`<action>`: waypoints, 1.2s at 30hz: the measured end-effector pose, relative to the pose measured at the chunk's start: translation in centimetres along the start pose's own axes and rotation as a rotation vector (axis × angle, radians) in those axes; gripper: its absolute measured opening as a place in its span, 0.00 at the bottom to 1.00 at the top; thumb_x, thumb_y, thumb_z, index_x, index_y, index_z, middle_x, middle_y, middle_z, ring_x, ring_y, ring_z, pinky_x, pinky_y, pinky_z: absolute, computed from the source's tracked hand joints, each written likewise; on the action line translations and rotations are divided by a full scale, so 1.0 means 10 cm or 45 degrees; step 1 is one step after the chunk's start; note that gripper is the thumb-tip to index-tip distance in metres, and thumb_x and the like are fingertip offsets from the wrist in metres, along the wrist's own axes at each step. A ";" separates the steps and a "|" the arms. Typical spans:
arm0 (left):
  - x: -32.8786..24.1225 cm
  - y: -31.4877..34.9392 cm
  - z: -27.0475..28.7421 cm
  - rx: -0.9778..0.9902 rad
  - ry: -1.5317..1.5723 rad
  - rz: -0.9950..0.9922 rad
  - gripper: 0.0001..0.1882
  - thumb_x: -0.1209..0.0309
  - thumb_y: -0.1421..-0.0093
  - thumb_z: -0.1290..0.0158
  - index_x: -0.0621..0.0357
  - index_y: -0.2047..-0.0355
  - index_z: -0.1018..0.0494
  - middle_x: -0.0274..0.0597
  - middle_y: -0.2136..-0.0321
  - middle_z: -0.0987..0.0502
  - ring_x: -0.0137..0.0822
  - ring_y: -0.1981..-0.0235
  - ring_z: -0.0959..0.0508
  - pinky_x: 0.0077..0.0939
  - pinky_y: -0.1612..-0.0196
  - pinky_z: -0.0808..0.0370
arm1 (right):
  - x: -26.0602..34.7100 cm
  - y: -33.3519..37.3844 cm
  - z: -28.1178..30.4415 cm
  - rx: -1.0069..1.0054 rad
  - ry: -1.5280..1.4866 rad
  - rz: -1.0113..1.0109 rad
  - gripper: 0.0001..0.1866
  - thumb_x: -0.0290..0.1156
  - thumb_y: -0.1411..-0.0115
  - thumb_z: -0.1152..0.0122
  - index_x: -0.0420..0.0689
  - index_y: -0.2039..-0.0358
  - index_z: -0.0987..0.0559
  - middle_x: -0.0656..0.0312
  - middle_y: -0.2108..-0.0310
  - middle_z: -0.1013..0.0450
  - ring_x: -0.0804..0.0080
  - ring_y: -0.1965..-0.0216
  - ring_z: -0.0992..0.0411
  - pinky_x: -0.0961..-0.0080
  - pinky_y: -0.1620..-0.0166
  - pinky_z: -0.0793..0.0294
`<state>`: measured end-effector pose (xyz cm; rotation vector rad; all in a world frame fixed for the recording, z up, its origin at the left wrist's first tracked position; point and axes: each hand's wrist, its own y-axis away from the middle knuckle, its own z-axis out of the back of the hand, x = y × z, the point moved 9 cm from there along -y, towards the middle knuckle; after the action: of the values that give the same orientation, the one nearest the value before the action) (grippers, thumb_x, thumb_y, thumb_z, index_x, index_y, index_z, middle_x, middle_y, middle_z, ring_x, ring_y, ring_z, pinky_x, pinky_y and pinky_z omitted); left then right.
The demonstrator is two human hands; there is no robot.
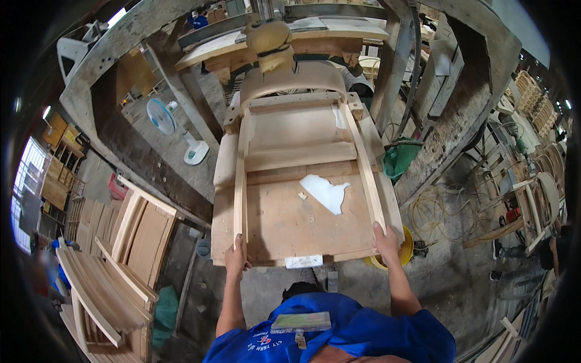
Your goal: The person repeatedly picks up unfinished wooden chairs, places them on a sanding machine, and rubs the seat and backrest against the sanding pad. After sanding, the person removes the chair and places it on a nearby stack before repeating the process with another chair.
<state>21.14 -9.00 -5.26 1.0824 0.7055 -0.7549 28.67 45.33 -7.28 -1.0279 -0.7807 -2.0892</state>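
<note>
A pale wooden chair-back frame (301,156) lies on a wooden board (275,221), its two long legs pointing toward me and a curved rail at the far end. My left hand (237,254) is closed around the near end of the left leg. Around the near end of the right leg, my right hand (387,241) is closed too. Between the legs, a torn white sheet (327,193) rests on the board beside a small wood scrap (302,196). Wooden blocks (232,120) stand by the frame's far corners.
Heavy metal uprights (145,160) flank the board, and a wooden block (272,51) hangs over its far end. A fan (162,117) and stacked wooden parts (100,290) stand left. On the right are a yellow bucket (407,245), a green bag (399,158) and hoses (439,215).
</note>
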 end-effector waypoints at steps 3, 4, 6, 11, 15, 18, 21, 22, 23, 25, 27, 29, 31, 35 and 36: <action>-0.03 -0.09 0.08 0.008 -0.004 0.027 0.39 0.35 0.32 0.55 0.64 0.51 0.24 0.43 0.86 0.26 0.33 0.91 0.27 0.26 0.88 0.37 | 0.28 0.10 -0.08 0.066 -0.058 -0.144 0.29 0.54 0.33 0.40 0.35 0.56 0.21 0.51 0.72 0.22 0.60 0.72 0.21 0.62 0.66 0.22; -0.02 -0.15 0.08 0.017 0.003 0.027 0.38 0.35 0.32 0.55 0.64 0.51 0.24 0.43 0.86 0.26 0.33 0.91 0.27 0.26 0.88 0.37 | 0.29 0.11 -0.09 0.048 -0.054 -0.148 0.28 0.53 0.33 0.40 0.35 0.56 0.21 0.53 0.73 0.23 0.63 0.74 0.22 0.64 0.69 0.23; -0.02 -0.24 0.08 0.026 0.011 0.033 0.37 0.36 0.32 0.55 0.64 0.52 0.24 0.42 0.87 0.26 0.33 0.92 0.28 0.25 0.89 0.38 | 0.32 0.13 -0.11 0.032 -0.062 -0.172 0.27 0.53 0.33 0.39 0.35 0.57 0.21 0.55 0.75 0.24 0.67 0.76 0.23 0.65 0.72 0.24; -0.05 -0.29 0.08 0.124 0.050 0.006 0.35 0.38 0.30 0.54 0.64 0.55 0.24 0.42 0.87 0.26 0.33 0.92 0.28 0.24 0.90 0.39 | 0.29 0.11 -0.16 -0.016 -0.126 -0.188 0.27 0.53 0.32 0.40 0.35 0.57 0.21 0.56 0.75 0.24 0.68 0.76 0.23 0.67 0.73 0.24; -0.03 -0.35 0.07 0.137 0.086 -0.013 0.35 0.39 0.30 0.54 0.64 0.55 0.24 0.43 0.87 0.26 0.33 0.92 0.28 0.25 0.90 0.38 | 0.22 0.06 -0.19 0.010 -0.113 -0.104 0.28 0.53 0.32 0.40 0.36 0.52 0.21 0.57 0.72 0.25 0.69 0.77 0.24 0.71 0.76 0.23; -0.01 -0.35 0.09 0.096 0.059 0.004 0.36 0.38 0.30 0.54 0.65 0.55 0.24 0.42 0.87 0.26 0.32 0.92 0.28 0.25 0.90 0.37 | 0.32 0.09 -0.21 -0.007 -0.156 -0.124 0.25 0.51 0.32 0.39 0.36 0.58 0.21 0.59 0.75 0.26 0.70 0.76 0.25 0.71 0.75 0.23; -0.03 -0.32 0.09 0.091 0.008 0.014 0.37 0.36 0.31 0.55 0.65 0.55 0.24 0.42 0.86 0.26 0.32 0.92 0.27 0.24 0.90 0.37 | 0.28 0.08 -0.19 -0.026 -0.197 -0.138 0.24 0.50 0.32 0.39 0.37 0.59 0.21 0.59 0.75 0.27 0.71 0.77 0.26 0.70 0.73 0.24; -0.04 -0.32 0.08 0.095 -0.013 0.012 0.37 0.36 0.31 0.55 0.65 0.55 0.24 0.42 0.86 0.26 0.32 0.92 0.27 0.24 0.90 0.37 | 0.25 0.07 -0.19 -0.029 -0.164 -0.138 0.24 0.50 0.32 0.39 0.37 0.58 0.21 0.59 0.75 0.27 0.71 0.76 0.26 0.70 0.72 0.24; -0.06 -0.32 0.07 0.101 0.012 0.004 0.38 0.35 0.31 0.55 0.65 0.55 0.24 0.42 0.86 0.26 0.32 0.92 0.27 0.23 0.90 0.38 | 0.22 0.05 -0.19 -0.032 -0.131 -0.138 0.24 0.50 0.32 0.39 0.37 0.58 0.21 0.59 0.75 0.27 0.71 0.76 0.26 0.70 0.72 0.24; -0.08 -0.31 0.07 0.102 0.001 0.000 0.39 0.34 0.31 0.55 0.65 0.55 0.24 0.41 0.86 0.26 0.32 0.92 0.28 0.23 0.90 0.38 | 0.18 0.04 -0.19 -0.014 -0.115 -0.136 0.25 0.50 0.31 0.39 0.36 0.55 0.21 0.59 0.73 0.26 0.72 0.75 0.26 0.71 0.72 0.23; -0.07 -0.31 0.07 0.104 0.003 0.008 0.39 0.34 0.32 0.55 0.64 0.55 0.24 0.41 0.86 0.26 0.31 0.92 0.28 0.23 0.90 0.38 | 0.18 0.04 -0.22 0.027 -0.160 -0.131 0.27 0.51 0.31 0.40 0.36 0.50 0.21 0.60 0.68 0.25 0.74 0.72 0.26 0.73 0.73 0.19; -0.05 -0.30 0.07 0.106 0.018 0.027 0.39 0.34 0.32 0.55 0.64 0.55 0.24 0.41 0.87 0.26 0.31 0.92 0.28 0.23 0.90 0.39 | 0.21 0.05 -0.20 0.005 -0.155 -0.146 0.26 0.50 0.31 0.40 0.36 0.52 0.21 0.58 0.71 0.25 0.72 0.74 0.26 0.70 0.71 0.23; -0.04 -0.30 0.06 0.103 0.012 0.055 0.38 0.34 0.32 0.55 0.63 0.54 0.25 0.41 0.86 0.26 0.31 0.92 0.28 0.23 0.90 0.39 | 0.21 0.07 -0.20 -0.023 -0.161 -0.157 0.25 0.49 0.31 0.40 0.36 0.52 0.22 0.57 0.73 0.25 0.70 0.75 0.25 0.69 0.70 0.24; -0.04 -0.31 0.06 0.120 0.001 0.065 0.37 0.35 0.31 0.55 0.63 0.54 0.25 0.41 0.86 0.27 0.31 0.91 0.28 0.23 0.89 0.38 | 0.17 0.06 -0.21 0.032 -0.185 -0.225 0.31 0.52 0.32 0.40 0.36 0.44 0.25 0.56 0.63 0.25 0.70 0.68 0.24 0.71 0.70 0.20; -0.04 -0.31 0.05 0.121 0.011 0.076 0.37 0.35 0.31 0.55 0.63 0.54 0.25 0.41 0.86 0.27 0.31 0.91 0.28 0.23 0.89 0.38 | 0.17 0.06 -0.23 0.074 -0.186 -0.253 0.34 0.53 0.32 0.40 0.35 0.40 0.27 0.56 0.58 0.25 0.71 0.65 0.25 0.72 0.70 0.18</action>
<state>18.43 -10.29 -6.32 1.1890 0.6468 -0.7386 27.41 42.78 -6.91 -1.1202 -1.0485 -2.1592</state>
